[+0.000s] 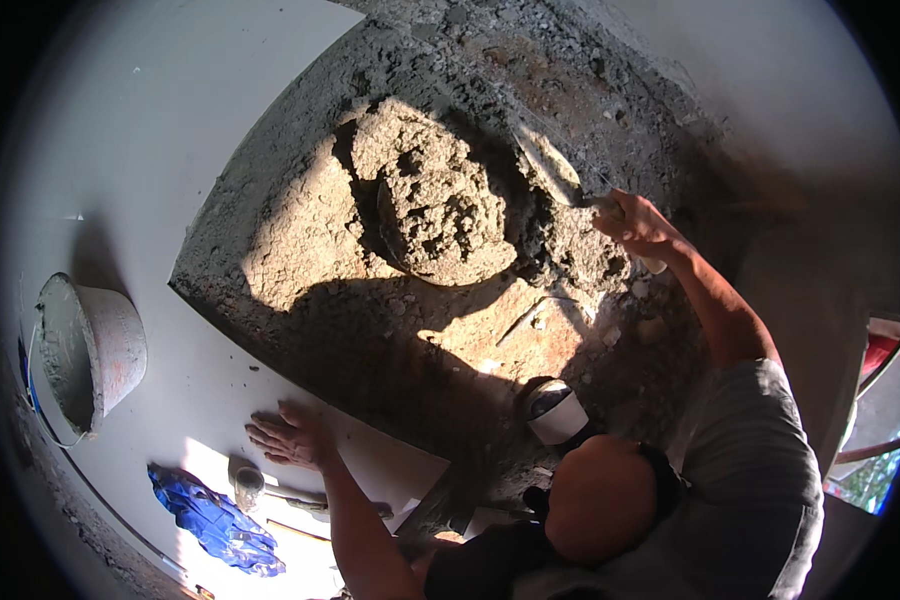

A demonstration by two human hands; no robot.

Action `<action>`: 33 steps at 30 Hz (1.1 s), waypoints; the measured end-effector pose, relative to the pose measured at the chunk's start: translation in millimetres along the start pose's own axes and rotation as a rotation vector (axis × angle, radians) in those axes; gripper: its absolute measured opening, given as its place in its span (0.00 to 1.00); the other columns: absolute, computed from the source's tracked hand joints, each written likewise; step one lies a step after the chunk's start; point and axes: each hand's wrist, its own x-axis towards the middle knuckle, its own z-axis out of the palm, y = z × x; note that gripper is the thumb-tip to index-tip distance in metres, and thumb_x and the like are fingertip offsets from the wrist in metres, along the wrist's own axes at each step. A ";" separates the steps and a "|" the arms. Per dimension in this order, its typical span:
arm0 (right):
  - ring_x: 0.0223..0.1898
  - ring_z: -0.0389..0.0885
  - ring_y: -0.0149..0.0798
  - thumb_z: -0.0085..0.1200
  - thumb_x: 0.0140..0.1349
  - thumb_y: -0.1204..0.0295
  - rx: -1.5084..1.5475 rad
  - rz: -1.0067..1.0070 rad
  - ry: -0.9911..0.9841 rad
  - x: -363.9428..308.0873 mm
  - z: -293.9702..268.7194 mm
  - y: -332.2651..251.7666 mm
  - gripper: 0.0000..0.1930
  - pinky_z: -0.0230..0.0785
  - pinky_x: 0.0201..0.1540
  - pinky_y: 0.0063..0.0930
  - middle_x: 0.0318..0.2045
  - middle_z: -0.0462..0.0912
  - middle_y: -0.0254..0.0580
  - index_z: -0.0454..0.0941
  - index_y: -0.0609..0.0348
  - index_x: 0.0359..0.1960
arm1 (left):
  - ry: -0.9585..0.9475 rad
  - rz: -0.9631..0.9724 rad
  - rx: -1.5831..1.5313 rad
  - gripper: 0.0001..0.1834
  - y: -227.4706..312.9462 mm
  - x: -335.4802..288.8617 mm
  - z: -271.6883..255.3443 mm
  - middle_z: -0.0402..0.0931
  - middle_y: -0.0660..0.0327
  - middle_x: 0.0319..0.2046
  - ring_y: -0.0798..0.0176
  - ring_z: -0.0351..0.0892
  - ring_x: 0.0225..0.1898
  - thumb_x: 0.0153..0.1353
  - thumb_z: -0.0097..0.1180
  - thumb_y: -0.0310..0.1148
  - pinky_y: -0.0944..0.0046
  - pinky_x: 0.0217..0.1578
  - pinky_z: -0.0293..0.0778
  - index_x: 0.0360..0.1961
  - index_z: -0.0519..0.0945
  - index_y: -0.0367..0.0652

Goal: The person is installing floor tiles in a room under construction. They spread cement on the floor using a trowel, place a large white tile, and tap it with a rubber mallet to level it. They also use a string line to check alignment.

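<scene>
Lg white surface on L; rough grey mortar heap beside it, mid-view; bucket & crumpled blue plastic on the surface; trowel just R of heap, R hand w/ fingers clamped round handle; L hand on/just over surface, can't tell which, fingers slightly apart.

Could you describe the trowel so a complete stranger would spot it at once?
Find the sunlit heap of lumpy grey mortar in the upper middle of the picture. Just right of it, the person's right hand grips a trowel by its handle. Its long, flat blade, angled up and left, stands out from the rough mortar around it.
</scene>
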 end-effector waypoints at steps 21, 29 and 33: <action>0.16 0.69 0.41 0.45 0.64 0.58 0.044 -0.318 -0.430 -93.3 175.9 -83.7 0.14 0.64 0.23 0.35 0.15 0.72 0.39 0.70 0.54 0.27 | 0.004 -0.011 -0.070 0.39 -2.4 -0.2 1.3 0.45 0.49 0.68 0.47 0.42 0.69 0.64 0.32 0.61 0.41 0.64 0.39 0.67 0.52 0.45; 0.26 0.80 0.50 0.51 0.58 0.61 -0.259 -0.475 -0.438 -116.5 129.2 -69.7 0.15 0.70 0.30 0.42 0.22 0.78 0.44 0.69 0.59 0.39 | 0.006 -0.025 -0.031 0.39 1.9 -0.5 -0.4 0.44 0.52 0.69 0.49 0.40 0.70 0.64 0.31 0.61 0.43 0.65 0.39 0.67 0.52 0.46; 0.28 0.81 0.39 0.50 0.61 0.58 0.038 -0.399 -0.158 -27.0 60.0 -80.5 0.17 0.74 0.31 0.37 0.31 0.81 0.44 0.71 0.60 0.41 | -0.008 -0.036 -0.044 0.40 2.0 0.4 -2.4 0.44 0.51 0.69 0.50 0.41 0.70 0.63 0.31 0.61 0.42 0.65 0.38 0.67 0.51 0.43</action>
